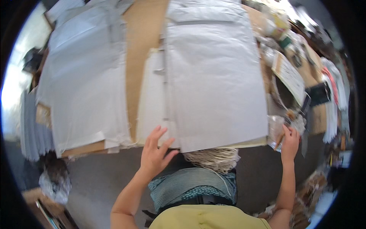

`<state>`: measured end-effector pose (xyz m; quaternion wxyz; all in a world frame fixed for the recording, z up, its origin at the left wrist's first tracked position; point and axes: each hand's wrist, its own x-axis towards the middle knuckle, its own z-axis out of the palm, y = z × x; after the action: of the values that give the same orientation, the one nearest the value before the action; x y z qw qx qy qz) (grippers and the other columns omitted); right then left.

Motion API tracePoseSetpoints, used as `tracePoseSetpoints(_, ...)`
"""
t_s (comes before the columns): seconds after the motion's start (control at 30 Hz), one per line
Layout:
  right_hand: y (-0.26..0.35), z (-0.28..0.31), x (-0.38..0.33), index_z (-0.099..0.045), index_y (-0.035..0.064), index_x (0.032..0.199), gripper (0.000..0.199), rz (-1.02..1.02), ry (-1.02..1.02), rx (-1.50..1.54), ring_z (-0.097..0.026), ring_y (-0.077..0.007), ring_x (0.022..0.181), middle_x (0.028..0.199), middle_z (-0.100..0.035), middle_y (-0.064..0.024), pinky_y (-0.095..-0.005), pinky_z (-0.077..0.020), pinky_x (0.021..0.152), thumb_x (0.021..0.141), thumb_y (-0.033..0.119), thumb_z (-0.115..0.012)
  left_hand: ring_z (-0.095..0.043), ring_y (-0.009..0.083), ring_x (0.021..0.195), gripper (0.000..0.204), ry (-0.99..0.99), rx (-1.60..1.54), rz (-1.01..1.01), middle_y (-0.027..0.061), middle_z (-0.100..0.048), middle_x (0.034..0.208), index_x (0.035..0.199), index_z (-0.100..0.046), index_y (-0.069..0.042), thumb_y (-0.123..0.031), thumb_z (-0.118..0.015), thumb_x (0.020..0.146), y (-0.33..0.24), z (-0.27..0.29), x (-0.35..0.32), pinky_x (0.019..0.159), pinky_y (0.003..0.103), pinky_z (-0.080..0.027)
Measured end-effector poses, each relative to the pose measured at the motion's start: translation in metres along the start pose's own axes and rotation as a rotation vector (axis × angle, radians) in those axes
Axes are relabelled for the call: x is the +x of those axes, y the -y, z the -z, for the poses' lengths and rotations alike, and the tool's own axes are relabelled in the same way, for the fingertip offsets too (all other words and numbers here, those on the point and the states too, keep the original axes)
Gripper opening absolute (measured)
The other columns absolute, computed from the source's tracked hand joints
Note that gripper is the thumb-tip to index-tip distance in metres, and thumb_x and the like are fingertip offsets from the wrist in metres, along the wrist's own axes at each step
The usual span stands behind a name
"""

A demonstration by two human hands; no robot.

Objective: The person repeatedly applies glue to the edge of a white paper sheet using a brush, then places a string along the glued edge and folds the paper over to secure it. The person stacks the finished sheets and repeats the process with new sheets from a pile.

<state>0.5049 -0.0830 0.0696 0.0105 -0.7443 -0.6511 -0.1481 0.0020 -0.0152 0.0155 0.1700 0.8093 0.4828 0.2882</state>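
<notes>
My left hand (154, 152) hovers at the table's near edge with its fingers spread and nothing in it. It is closest to the lower left corner of a stack of large flat white sheets (217, 84), folded over at the far end. My right hand (290, 143) is at the table's right front edge, beside a clear plastic bag (275, 128). Its fingers are pinched together; a small brownish bit shows by the fingertips, too small to name. A hank of off-white string (213, 158) hangs below the stack, with one strand running over my lap.
A second stack of white sheets (87, 84) lies left, with brown board (143, 26) between the stacks. At right are an open round container (284, 93), a white card (288, 74) and plastic-wrapped clutter. A plastic bag (55, 187) hangs at lower left.
</notes>
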Motion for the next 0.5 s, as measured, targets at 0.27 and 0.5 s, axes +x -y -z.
tracePoseSetpoints(0.27,-0.051,-0.01,0.043,-0.066,0.0121,0.113,0.034,0.181,-0.143,0.026,-0.062,-0.0296,0.099,0.1,-0.061,-0.0074,-0.0426,-0.0517,0.082,0.08,0.016,-0.076,-0.064,0.0341,0.11,0.03,0.094,0.066,-0.235,0.0086,-0.067,0.108,0.1,-0.069,-0.008,-0.002,-0.077,0.072,-0.018,-0.053,0.001,0.093,0.046,-0.053)
tracePoseSetpoints(0.5,-0.093,-0.055,0.092,-0.07,0.0001,0.094,0.037,-0.59,-0.422,0.783,-0.065,-0.017,0.064,0.073,-0.069,-0.0074,-0.0306,-0.0505,0.062,0.092,0.037,-0.075,-0.067,0.0329,0.105,0.022,0.055,0.039,-0.219,0.0088,-0.068,0.1,0.095,-0.068,-0.005,0.002,-0.077,0.077,-0.012,-0.046,-0.007,0.087,0.044,-0.058)
